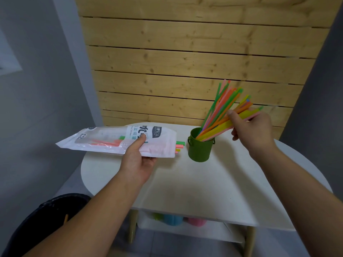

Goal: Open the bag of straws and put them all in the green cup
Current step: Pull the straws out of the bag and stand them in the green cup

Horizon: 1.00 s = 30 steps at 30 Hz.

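A green cup (199,151) stands on the white table (194,182), toward the back. Many coloured straws (220,108) lean out of it, up and to the right. My right hand (254,130) grips a bundle of those straws, whose lower ends are inside the cup. My left hand (138,158) holds the clear straw bag (115,140) flat above the table's left edge, thumb on top. A few straw ends (179,146) poke out of the bag's open right end, close to the cup.
A wooden slat wall (185,62) rises right behind the table. Grey walls flank it on both sides. On a lower shelf under the table sit coloured cups (178,219). A dark bin (46,219) stands at the lower left.
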{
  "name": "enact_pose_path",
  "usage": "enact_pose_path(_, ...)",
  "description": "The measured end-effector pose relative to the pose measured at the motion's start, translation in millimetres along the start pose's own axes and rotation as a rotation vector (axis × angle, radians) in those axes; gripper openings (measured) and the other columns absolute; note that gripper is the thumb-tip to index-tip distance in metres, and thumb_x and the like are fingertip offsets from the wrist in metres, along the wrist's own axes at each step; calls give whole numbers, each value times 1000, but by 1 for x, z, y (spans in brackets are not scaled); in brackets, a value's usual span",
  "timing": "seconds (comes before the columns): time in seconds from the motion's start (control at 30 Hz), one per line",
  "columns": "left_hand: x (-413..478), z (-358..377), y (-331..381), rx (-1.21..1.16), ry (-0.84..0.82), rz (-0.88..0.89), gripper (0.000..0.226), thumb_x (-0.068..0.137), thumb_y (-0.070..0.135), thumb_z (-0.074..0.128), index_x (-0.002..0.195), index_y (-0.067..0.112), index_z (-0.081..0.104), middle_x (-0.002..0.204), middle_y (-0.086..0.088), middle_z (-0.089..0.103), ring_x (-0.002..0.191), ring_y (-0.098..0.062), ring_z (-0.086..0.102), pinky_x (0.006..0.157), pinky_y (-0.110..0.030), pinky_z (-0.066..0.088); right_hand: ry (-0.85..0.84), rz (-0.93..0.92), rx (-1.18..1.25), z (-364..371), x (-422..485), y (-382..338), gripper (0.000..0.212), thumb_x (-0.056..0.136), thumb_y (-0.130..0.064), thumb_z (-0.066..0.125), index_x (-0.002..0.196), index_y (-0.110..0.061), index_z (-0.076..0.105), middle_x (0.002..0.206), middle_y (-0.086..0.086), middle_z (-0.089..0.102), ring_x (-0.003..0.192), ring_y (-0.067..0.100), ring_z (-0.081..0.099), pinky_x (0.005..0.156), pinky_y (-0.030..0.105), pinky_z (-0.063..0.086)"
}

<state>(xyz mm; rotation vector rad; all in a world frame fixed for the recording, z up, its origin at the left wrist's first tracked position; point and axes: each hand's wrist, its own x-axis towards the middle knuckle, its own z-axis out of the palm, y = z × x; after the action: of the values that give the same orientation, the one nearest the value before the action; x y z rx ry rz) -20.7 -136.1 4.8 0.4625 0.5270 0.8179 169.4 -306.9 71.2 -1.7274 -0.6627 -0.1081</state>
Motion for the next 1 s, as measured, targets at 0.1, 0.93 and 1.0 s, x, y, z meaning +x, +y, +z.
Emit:
enact_pose_path(0.1, 0, 0, 0, -10, -14, 3, 24, 94, 6, 66, 116, 14, 66, 108, -5, 79, 86, -20, 78, 81, -44, 63, -54, 16, -3, 8, 2, 8, 16, 93, -24, 67, 84, -11, 70, 62, 3, 65, 49, 11, 61, 43, 21, 51)
enact_pose_path(0.93, -1, 1, 1, -4, 8, 3, 28, 92, 5, 68, 118, 14, 66, 104, -6, 80, 83, -19, 78, 79, -46, 62, -121, 67, 62, 25, -5, 28, 25, 82, -28, 79, 101, -15, 68, 91, 1, 74, 81, 15, 71, 61, 35, 59)
enact_pose_path(1.0, 0, 1, 2, 2, 5, 2, 27, 92, 6, 68, 118, 14, 66, 103, -6, 80, 83, -20, 78, 79, -46, 63, -131, 111, 28, 24, -9, 32, 41, 77, -30, 83, 109, -15, 62, 97, 1, 71, 87, 19, 70, 64, 39, 61)
